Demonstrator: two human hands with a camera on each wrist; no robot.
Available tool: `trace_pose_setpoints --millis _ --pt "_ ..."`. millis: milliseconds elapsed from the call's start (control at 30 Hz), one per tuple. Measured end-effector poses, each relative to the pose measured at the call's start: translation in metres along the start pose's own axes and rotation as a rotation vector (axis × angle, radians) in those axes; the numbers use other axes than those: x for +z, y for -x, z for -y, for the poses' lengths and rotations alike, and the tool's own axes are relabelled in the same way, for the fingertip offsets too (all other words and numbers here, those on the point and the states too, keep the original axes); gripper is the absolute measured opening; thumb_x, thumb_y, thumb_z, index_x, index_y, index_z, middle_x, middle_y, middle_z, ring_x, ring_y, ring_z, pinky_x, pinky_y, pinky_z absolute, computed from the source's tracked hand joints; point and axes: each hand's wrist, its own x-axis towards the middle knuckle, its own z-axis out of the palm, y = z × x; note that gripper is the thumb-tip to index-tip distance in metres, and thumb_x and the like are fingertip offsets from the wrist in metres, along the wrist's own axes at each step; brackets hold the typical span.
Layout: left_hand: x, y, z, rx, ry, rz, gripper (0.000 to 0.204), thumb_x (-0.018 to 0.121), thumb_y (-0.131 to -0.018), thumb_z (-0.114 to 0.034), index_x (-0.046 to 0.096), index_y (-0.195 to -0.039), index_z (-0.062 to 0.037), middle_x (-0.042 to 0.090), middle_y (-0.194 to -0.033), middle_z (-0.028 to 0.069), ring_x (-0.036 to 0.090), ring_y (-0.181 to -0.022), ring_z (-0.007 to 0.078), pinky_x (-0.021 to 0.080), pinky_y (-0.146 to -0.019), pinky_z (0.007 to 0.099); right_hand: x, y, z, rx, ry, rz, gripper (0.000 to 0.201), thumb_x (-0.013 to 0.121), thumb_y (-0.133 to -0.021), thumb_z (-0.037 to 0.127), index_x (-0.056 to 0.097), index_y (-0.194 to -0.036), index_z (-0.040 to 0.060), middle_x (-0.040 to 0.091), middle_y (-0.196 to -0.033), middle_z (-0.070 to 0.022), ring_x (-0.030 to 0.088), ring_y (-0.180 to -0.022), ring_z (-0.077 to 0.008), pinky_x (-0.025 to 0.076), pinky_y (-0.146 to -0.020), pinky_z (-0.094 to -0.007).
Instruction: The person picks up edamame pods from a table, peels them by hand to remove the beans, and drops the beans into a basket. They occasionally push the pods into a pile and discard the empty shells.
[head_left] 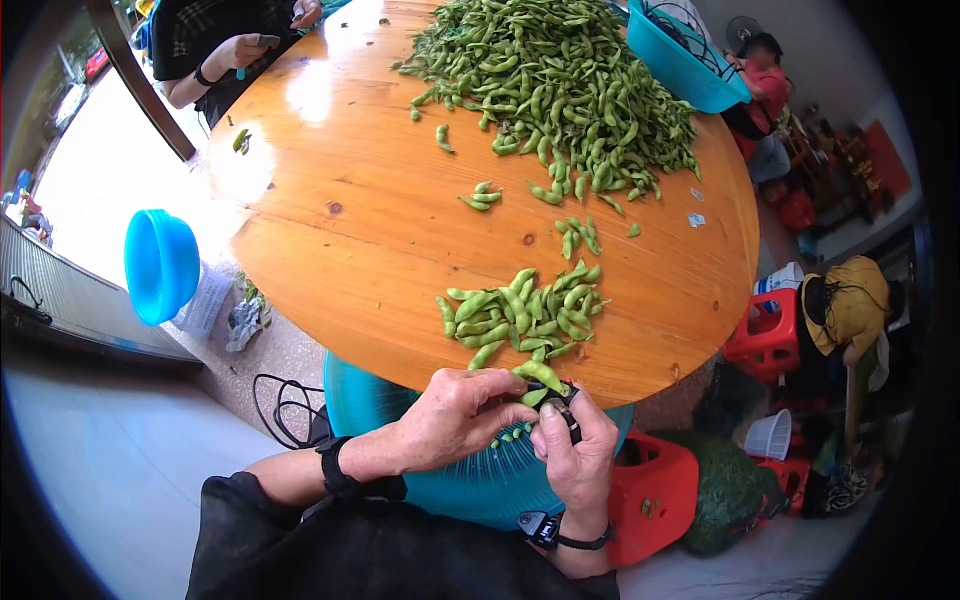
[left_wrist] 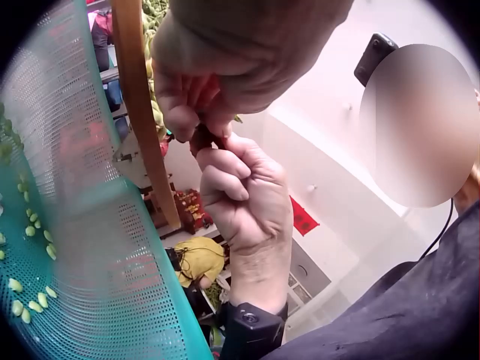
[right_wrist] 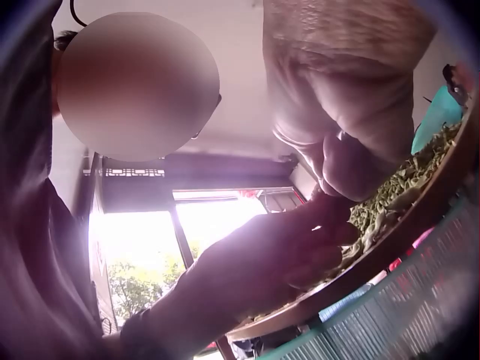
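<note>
Head: green pods point(head_left: 540, 375) were pinched in left grip point(head_left: 462, 417) and right grip point(head_left: 580, 455), by the near edge of the surface point(head_left: 365, 280). Left wrist: beans point(left_wrist: 35, 307) were scattered inside a teal basket point(left_wrist: 142, 259) (mesh-walled). Right wrist: pinched pods were obscured.

- We see the left hand point(head_left: 462, 415) and right hand point(head_left: 578, 455) together, pods point(head_left: 540, 375) between them, at the table's point(head_left: 350, 235) near edge.
- Just beyond both hands, a pile point(head_left: 520, 310) lies on the table.
- Farther beyond, we find a heap point(head_left: 560, 90), a tub point(head_left: 695, 70) to its right.
- Below the hands, beans point(head_left: 516, 433) lie in a basket point(head_left: 348, 405).
- Right of the right hand: a stool point(head_left: 650, 495).
</note>
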Motion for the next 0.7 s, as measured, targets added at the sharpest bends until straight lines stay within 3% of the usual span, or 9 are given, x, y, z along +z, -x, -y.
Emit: trace_pose_setpoints --millis 67,133,233,300,333,400,500,567,700 --pt "-0.005 -0.004 -0.002 0.039 -0.03 -0.013 0.02 0.069 -0.094 -0.019 0.065 -0.097 0.0011 0.064 -0.069 0.0024 0.064 -0.065 0.0082 0.05 -0.056 0.0246 -0.002 0.001 -0.003 0.022 -0.013 -0.002 0.011 0.057 -0.093 0.003 0.063 -0.098 -0.0053 0.054 -0.073 -0.0028 0.052 -0.054 -0.0061 0.039 -0.046 -0.0241" --pt "-0.018 -0.01 -0.007 -0.469 0.289 0.31 0.029 0.061 -0.099 -0.026 0.065 -0.094 0.0022 0.064 -0.068 0.0075 0.064 -0.062 0.0114 0.051 -0.053 0.029 -0.004 0.003 -0.004 0.043 -0.024 -0.002 0.011 0.058 -0.093 0.003 0.063 -0.097 -0.0051 0.054 -0.074 -0.0029 0.052 -0.054 -0.0056 0.039 -0.046 -0.0241" --pt "-0.017 -0.011 -0.01 -0.537 0.421 0.35 0.031 0.051 -0.105 -0.027 0.063 -0.102 0.0006 0.061 -0.066 0.0027 0.056 -0.057 0.0075 0.043 -0.051 0.0236 -0.003 0.005 -0.004 0.047 0.053 0.003 0.012 0.06 -0.091 0.004 0.064 -0.099 -0.0048 0.057 -0.076 -0.0061 0.056 -0.056 -0.0109 0.043 -0.048 -0.0276" --pt "-0.014 -0.011 -0.012 -0.506 0.42 0.342 0.029 0.049 -0.105 -0.026 0.061 -0.107 -0.0002 0.059 -0.068 0.0023 0.054 -0.059 0.0066 0.044 -0.053 0.0232 0.006 0.006 -0.003 -0.215 0.38 -0.107 0.01 0.061 -0.088 0.002 0.063 -0.096 -0.0043 0.059 -0.08 -0.0126 0.062 -0.063 -0.0237 0.048 -0.053 -0.0346" --pt "-0.012 -0.011 -0.013 -0.479 0.417 0.338 0.027 0.046 -0.106 -0.025 0.058 -0.113 -0.001 0.058 -0.071 0.0018 0.052 -0.061 0.0057 0.044 -0.054 0.0227 0.009 0.006 -0.002 -0.217 0.379 -0.103 0.01 0.061 -0.088 0.002 0.063 -0.096 -0.0043 0.059 -0.08 -0.0126 0.062 -0.063 -0.0237 0.048 -0.053 -0.0346" --pt "-0.004 -0.007 -0.008 -0.448 0.471 0.301 0.027 0.044 -0.106 -0.024 0.056 -0.116 -0.0018 0.055 -0.073 0.0003 0.05 -0.062 0.0053 0.043 -0.055 0.0222 0.016 0.007 -0.002 -0.433 0.608 -0.219 0.012 0.059 -0.085 0.0 0.061 -0.095 -0.0059 0.058 -0.082 -0.017 0.061 -0.067 -0.0304 0.048 -0.059 -0.0367" --pt "0.012 -0.003 -0.013 -0.522 0.692 0.192 0.026 0.039 -0.104 -0.02 0.052 -0.118 -0.0037 0.049 -0.077 -0.0039 0.044 -0.065 0.0046 0.04 -0.055 0.0216 0.027 0.011 -0.004 -0.478 0.667 -0.278 0.01 0.058 -0.083 -0.002 0.06 -0.092 -0.0062 0.058 -0.083 -0.021 0.06 -0.074 -0.0389 0.048 -0.064 -0.0411" --pt "0.019 -0.001 -0.016 -0.576 0.737 0.069 0.023 0.039 -0.104 -0.018 0.053 -0.115 -0.0038 0.045 -0.075 -0.0056 0.04 -0.064 0.0038 0.037 -0.054 0.0211 0.023 0.008 -0.004 -0.502 0.673 -0.278 0.009 0.058 -0.084 -0.001 0.06 -0.091 -0.0061 0.058 -0.083 -0.0199 0.061 -0.073 -0.0373 0.048 -0.063 -0.0405" --pt "0.021 0.002 -0.003 -0.551 0.907 0.132 0.019 0.04 -0.102 -0.013 0.056 -0.107 -0.0031 0.041 -0.072 -0.0054 0.038 -0.063 0.0045 0.034 -0.053 0.0211 0.006 0.007 -0.004 -0.387 0.467 -0.215 0.007 0.061 -0.085 0.002 0.061 -0.088 -0.0044 0.058 -0.08 -0.0167 0.061 -0.064 -0.0306 0.048 -0.056 -0.0382"
